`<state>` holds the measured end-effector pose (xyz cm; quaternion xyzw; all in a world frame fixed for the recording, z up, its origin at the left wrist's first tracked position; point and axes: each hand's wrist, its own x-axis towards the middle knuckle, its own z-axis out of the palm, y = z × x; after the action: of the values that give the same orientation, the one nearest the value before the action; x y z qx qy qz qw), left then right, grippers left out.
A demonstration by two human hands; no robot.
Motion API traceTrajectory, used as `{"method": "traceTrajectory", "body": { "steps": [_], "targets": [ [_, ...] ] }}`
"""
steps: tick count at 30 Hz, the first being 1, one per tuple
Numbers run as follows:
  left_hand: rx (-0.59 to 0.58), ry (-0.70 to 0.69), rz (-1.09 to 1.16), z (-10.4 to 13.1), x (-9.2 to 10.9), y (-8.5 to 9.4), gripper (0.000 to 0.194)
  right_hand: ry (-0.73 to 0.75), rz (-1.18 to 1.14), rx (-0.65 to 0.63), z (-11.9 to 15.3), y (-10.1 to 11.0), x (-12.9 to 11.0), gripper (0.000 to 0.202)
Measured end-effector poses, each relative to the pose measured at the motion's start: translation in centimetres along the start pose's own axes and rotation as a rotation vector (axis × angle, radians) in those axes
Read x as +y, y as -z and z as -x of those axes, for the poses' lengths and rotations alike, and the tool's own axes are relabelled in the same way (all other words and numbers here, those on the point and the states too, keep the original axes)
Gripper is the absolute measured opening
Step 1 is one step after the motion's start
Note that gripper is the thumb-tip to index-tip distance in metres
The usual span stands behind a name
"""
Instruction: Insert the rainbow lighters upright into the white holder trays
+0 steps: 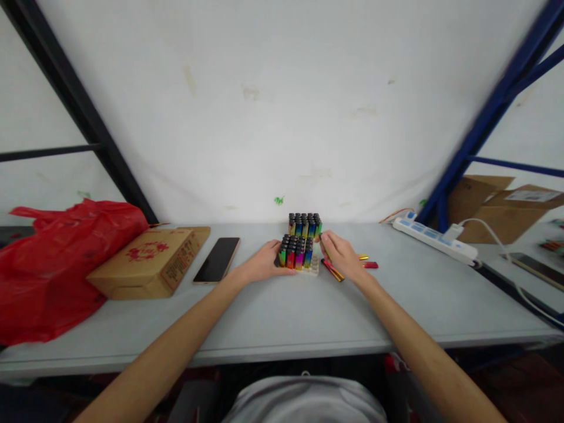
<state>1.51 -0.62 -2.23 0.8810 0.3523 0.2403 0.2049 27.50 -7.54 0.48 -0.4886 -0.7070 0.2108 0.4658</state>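
Colourful lighters [295, 252] with black tops stand upright in rows in a clear plastic tray [314, 266], whose right-hand column shows unfilled slots. My left hand [267, 261] is closed around the left side of this tray, thumb along its front. Just right of the tray, my right hand [338, 252] pinches a lighter [326, 251], mostly covered by the fingers. Loose lighters [332, 270] lie on the table beneath and beside that hand, including a red one [371, 265]. Behind the tray stands a second block of upright lighters [305, 224].
On the left are a dark phone [217, 260], a cardboard box [147, 261] and a red plastic bag [61, 264]. A white power strip [434, 239] with a plugged-in cable lies on the right, near an opened carton [493, 211]. The wall [282, 117] borders the grey table [282, 317].
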Motion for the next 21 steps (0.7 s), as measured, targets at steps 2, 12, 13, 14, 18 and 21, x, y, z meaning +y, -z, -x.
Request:
{"method": "traceTrajectory", "body": {
  "steps": [2,12,13,14,18,21],
  "targets": [
    [-0.012,0.001,-0.011,0.0,0.0,0.0,0.086,0.098,0.107,0.018,0.1,0.2,-0.4,0.041],
    [-0.023,-0.050,-0.035,-0.1,-0.5,-0.1,0.077,0.189,0.215,-0.050,0.6,0.5,-1.2,0.029],
    [-0.025,-0.056,-0.039,-0.1,-0.5,-0.1,0.078,0.182,0.211,-0.052,0.7,0.5,-1.2,0.028],
    [-0.026,-0.061,-0.042,-0.1,-0.6,-0.2,0.078,0.179,0.210,-0.062,0.7,0.5,-1.1,0.027],
    [-0.023,-0.076,-0.044,-0.2,-0.6,-0.2,0.077,0.190,0.235,-0.164,0.8,0.5,-0.7,0.028],
    [-0.024,-0.086,-0.044,-0.2,-0.5,-0.2,0.074,0.207,0.248,-0.218,0.7,0.5,-0.3,0.030]
  ]
}}
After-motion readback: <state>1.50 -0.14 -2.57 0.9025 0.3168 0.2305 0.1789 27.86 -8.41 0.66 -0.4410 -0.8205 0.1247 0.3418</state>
